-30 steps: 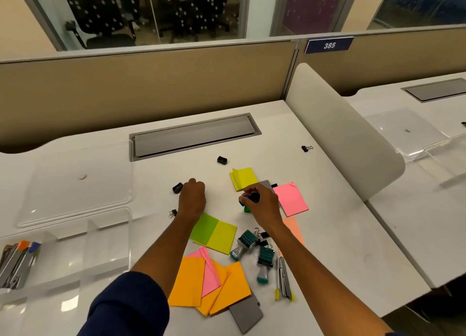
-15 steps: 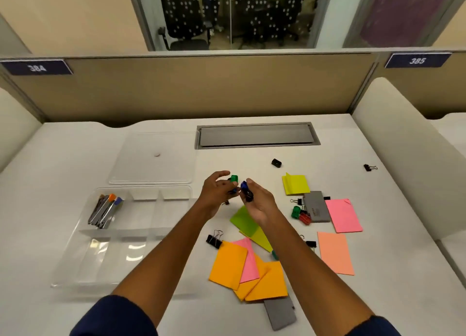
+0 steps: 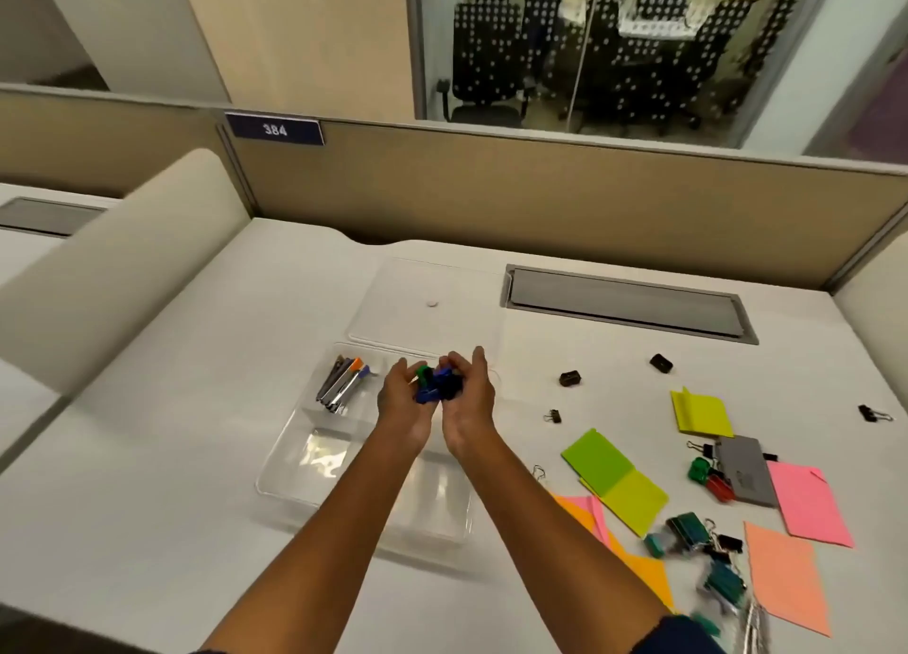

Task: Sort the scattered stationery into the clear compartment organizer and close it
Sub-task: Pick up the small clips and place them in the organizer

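The clear compartment organizer [image 3: 295, 462] lies open on the bench [image 3: 172, 432], and every place below is told from it. Both hands have come across from the scatter to hover over its far middle compartment, where half a second ago they were still short of its right edge. The left hand [image 3: 404, 405] and right hand [image 3: 467, 403] are cupped together, fingers [image 3: 479, 358] curled loosely around a small bunch of green, blue and black clips [image 3: 437, 385]. That suggests this handful is about to be dropped in, one more batch sorted.

The pens [image 3: 344, 380] already sit in the far left compartment. The lid [image 3: 427, 304] lies flat just beyond the organizer, so closing is some way off. To the right much remains: sticky notes [image 3: 614, 476], a grey pad [image 3: 744, 469], loose binder clips [image 3: 697, 530] and small black sharpeners [image 3: 570, 378].

The forearms cover the organizer's near right compartments, so their contents cannot be told. How many clips are held is unclear, since the palms hide most of them. The lower right pile is blurred and partly cut off by the frame edge.
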The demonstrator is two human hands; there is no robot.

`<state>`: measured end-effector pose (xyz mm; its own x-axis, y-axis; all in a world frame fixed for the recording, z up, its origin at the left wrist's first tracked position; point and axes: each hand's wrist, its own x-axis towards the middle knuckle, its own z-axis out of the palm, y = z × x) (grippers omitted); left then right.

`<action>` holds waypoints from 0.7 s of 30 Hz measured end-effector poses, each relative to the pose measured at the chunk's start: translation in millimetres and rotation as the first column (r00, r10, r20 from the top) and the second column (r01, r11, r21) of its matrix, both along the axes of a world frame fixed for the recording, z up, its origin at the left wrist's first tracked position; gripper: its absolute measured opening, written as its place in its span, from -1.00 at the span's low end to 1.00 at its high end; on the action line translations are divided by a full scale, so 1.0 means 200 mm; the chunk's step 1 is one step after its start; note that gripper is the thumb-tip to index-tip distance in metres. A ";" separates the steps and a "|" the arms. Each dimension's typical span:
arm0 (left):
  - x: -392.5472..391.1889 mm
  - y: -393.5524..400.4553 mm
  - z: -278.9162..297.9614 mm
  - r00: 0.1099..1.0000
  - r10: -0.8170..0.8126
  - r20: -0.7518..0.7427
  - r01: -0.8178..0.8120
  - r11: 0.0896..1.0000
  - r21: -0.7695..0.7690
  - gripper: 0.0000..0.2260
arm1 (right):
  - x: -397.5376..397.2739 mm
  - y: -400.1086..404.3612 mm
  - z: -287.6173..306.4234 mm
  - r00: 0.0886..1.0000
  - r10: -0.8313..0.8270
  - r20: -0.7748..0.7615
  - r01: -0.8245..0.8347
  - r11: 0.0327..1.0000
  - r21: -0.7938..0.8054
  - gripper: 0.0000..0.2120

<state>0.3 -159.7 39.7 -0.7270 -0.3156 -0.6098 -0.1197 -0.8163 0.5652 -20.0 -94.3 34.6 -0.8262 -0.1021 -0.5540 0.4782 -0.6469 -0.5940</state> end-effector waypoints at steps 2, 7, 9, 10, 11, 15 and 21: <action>0.01 -0.07 -0.01 0.999 0.039 0.021 -0.039 0.999 0.007 -0.58 | 0.03 -0.12 -0.03 1.000 0.028 0.007 -0.029 0.997 0.071 -0.58; 0.02 -0.20 -0.03 0.997 -0.004 0.077 0.004 1.000 -0.005 -0.44 | 0.06 -0.29 -0.10 0.995 0.078 0.055 -0.085 0.988 0.131 -0.51; 0.02 -0.24 -0.04 0.994 -0.049 0.100 0.051 0.999 -0.014 -0.41 | 0.05 -0.33 -0.12 0.992 0.102 0.070 -0.109 0.988 0.109 -0.42; 0.01 -0.25 -0.04 0.991 -0.069 0.115 0.073 0.997 -0.038 -0.40 | 0.04 -0.33 -0.13 0.989 0.122 0.077 -0.130 0.987 0.096 -0.38; 0.01 -0.26 -0.05 0.987 -0.091 0.133 0.102 0.992 -0.078 -0.39 | 0.03 -0.33 -0.13 0.986 0.141 0.084 -0.149 0.985 0.090 -0.35; -0.01 -0.32 -0.07 0.963 -0.177 0.206 0.219 0.953 -0.208 -0.35 | 0.01 -0.33 -0.11 0.977 0.182 0.111 -0.196 0.972 0.131 -0.28; -0.03 -0.35 -0.05 0.922 -0.245 0.299 0.362 0.817 -0.449 -0.33 | -0.03 -0.28 -0.07 0.974 0.216 0.067 -0.226 0.907 0.356 -0.31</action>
